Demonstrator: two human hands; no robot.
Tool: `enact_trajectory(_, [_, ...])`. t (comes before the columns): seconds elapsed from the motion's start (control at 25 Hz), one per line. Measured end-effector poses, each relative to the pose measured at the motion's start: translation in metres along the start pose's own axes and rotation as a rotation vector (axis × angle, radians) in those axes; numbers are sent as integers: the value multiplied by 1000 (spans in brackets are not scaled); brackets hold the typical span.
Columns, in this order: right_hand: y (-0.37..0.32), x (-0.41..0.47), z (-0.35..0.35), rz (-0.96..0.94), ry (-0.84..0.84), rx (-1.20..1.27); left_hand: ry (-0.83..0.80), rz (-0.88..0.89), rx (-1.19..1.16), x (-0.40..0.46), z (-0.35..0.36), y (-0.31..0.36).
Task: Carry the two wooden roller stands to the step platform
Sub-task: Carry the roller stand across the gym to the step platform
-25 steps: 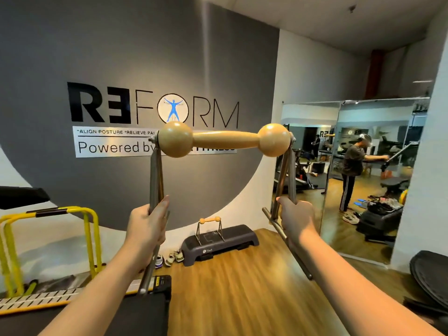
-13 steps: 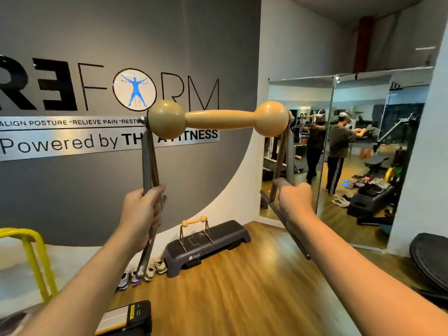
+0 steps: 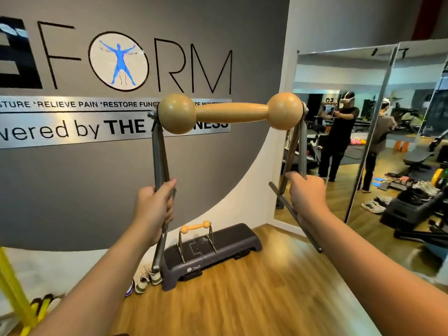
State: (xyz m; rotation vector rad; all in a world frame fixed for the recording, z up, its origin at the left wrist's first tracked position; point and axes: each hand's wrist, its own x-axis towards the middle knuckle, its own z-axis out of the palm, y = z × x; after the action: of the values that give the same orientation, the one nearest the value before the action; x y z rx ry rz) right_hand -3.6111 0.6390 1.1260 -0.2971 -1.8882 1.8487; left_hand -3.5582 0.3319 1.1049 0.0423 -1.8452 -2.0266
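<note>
1. Your left hand (image 3: 153,209) is wrapped tight around the left metal leg (image 3: 158,163) of the roller stand you carry (image 3: 230,112), fingers curled over the bar.
2. Your right hand (image 3: 306,197) is clenched on the right metal leg (image 3: 301,151) of the same stand, near where the leg meets its angled foot bar (image 3: 294,219).
3. You hold that stand up in the air at arm's length in front of you, both arms stretched forward; its wooden roller with a ball at each end lies roughly level across the top.
4. The step platform (image 3: 213,251) sits on the wooden floor (image 3: 242,299) ahead and below, set against the grey wall (image 3: 97,178) with the large lettering.
5. The other roller stand (image 3: 196,235) already stands upright on top of the platform, toward its left half.
6. A few shoes (image 3: 143,281) lie on the floor just beside the platform's left end.
7. To your right, a mirror (image 3: 339,117) reflects a person with arms held out.
</note>
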Motion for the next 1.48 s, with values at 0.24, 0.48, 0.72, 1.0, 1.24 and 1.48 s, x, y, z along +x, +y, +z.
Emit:
enact_trajectory(0.24, [50,144,83,-18,29,12,-65,24,10,167,40,-73])
enact_trajectory(0.48, [83,275,161,10,80,-7,-136,-1,-8,333,86,-123])
enact_trajectory(0.72, [126,392,190,-3,144,-19,-213,-7,-3,444,156,-177])
enact_trajectory(1.0, [207,560,218,24,120,-12,-236,-27,121,554,245,-264])
enact_trajectory(1.24, [270,704,238,60,6,-54,-203,-73,164,634,321,-333])
enact_trajectory(1.48, [341,806,284,130,-83,-57,-53,-295,-38,694,363,-385])
